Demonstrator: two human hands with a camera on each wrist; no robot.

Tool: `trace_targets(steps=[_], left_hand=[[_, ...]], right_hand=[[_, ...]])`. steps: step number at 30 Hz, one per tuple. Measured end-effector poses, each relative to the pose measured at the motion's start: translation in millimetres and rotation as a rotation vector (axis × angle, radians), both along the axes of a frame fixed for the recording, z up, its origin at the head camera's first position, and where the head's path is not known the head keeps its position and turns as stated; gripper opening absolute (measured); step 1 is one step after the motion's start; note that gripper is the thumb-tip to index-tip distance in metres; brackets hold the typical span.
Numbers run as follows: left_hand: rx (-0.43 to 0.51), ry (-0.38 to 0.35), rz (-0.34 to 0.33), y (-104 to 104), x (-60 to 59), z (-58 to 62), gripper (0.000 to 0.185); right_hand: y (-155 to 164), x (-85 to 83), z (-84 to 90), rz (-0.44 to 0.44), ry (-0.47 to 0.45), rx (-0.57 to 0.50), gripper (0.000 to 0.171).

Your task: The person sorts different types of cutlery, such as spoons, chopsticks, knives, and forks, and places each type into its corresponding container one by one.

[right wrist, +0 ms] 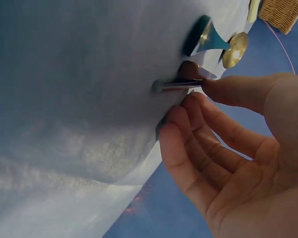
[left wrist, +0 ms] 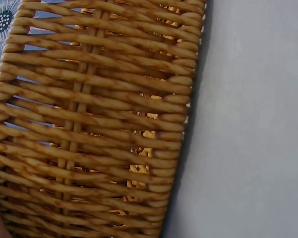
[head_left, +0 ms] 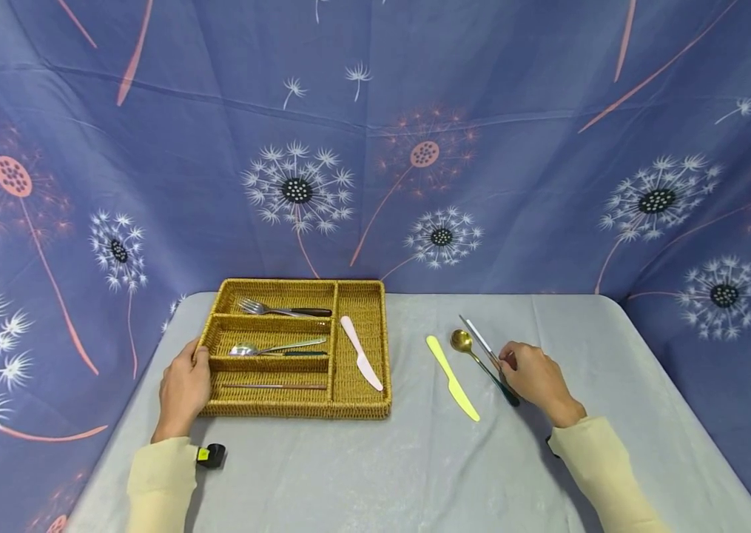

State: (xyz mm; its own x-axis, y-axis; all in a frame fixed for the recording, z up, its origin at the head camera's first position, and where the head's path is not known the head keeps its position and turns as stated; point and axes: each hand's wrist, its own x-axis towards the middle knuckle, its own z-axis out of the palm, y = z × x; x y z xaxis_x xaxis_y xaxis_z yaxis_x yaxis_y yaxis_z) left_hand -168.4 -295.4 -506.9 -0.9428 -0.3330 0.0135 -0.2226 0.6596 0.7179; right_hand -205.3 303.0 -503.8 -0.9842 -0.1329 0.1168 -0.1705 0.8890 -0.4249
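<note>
My left hand grips the left wall of a woven wicker cutlery tray, whose weave fills the left wrist view. At the table's right, my right hand pinches a thin white-and-silver chopstick between thumb and fingertips. Right beside it lies a slim piece with a brown handle end and a silver front part. To their left is a spoon with a gold bowl and dark green handle. Farther left, a yellow knife lies slanted on the cloth.
In the tray's compartments lie a fork with other dark-handled cutlery, a silver spoon, a brown-and-silver chopstick and a pink knife. A pale cloth covers the table. Blue dandelion-print fabric hangs behind and at both sides.
</note>
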Motion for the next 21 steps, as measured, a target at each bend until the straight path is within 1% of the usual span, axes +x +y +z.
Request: trace_targets(steps=[3,9,13,21], left_hand=[[-0.003,0.001,0.000,0.0,0.1,0.4,0.063],[-0.001,-0.002,-0.002,0.0,0.8,-0.1,0.063],[0.002,-0.007,0.001,-0.9,1.1,-1.2,0.063],[-0.001,0.000,-0.002,-1.1,-0.3,-0.3,0.063]], right_hand=[[-0.2,1.4,0.1,-0.005,0.006,-0.003,0.006],[-0.7,4.7,2.0,-0.005,-0.036,-0.012,0.011],[-0.5,2.9,0.8,0.001,-0.055,-0.013,0.012],[-4.2,0.3,1.7,0.006,-0.062,-0.009,0.006]])
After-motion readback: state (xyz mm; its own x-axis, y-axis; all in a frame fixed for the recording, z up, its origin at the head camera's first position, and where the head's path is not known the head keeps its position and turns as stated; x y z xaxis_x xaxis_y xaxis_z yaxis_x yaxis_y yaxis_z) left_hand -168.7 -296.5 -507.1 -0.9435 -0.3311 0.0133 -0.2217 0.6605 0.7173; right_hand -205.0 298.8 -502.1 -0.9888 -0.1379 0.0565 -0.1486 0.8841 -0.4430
